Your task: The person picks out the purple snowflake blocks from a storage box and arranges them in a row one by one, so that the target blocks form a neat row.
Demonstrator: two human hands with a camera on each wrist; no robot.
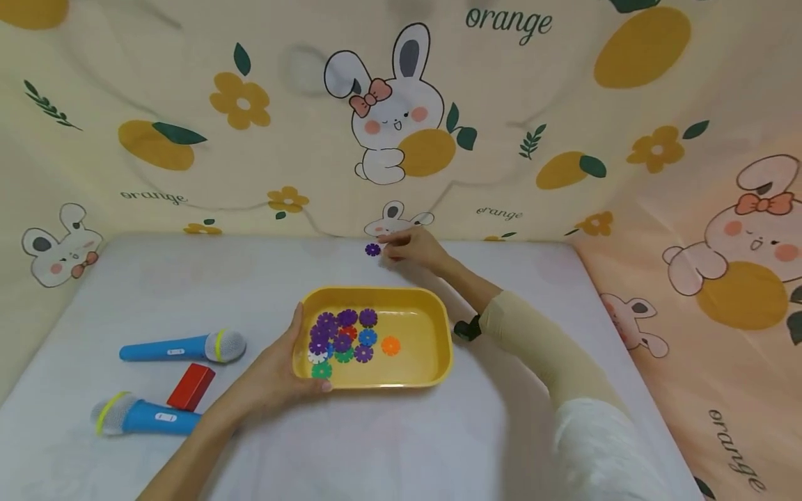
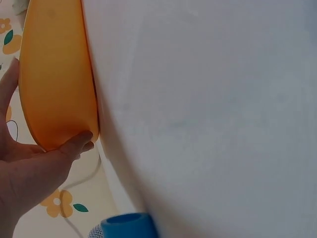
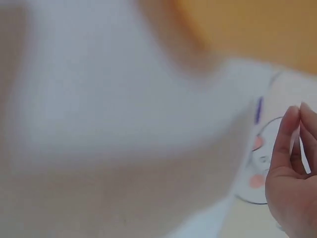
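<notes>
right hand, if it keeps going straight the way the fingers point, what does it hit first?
Most likely the purple flower piece: the right hand points left along the far edge of the table, and that piece lies just past its fingertips. The gap looks small, but depth is hard to judge. Nothing else shows between them.

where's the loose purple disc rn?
Head view: the purple disc lies on the white table at its far edge, beyond the yellow tray, just left of the right hand's fingertips.

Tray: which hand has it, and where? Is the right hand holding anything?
The left hand grips the tray by its left rim. The right hand holds nothing; its fingers are beside the purple disc on the table.
</notes>
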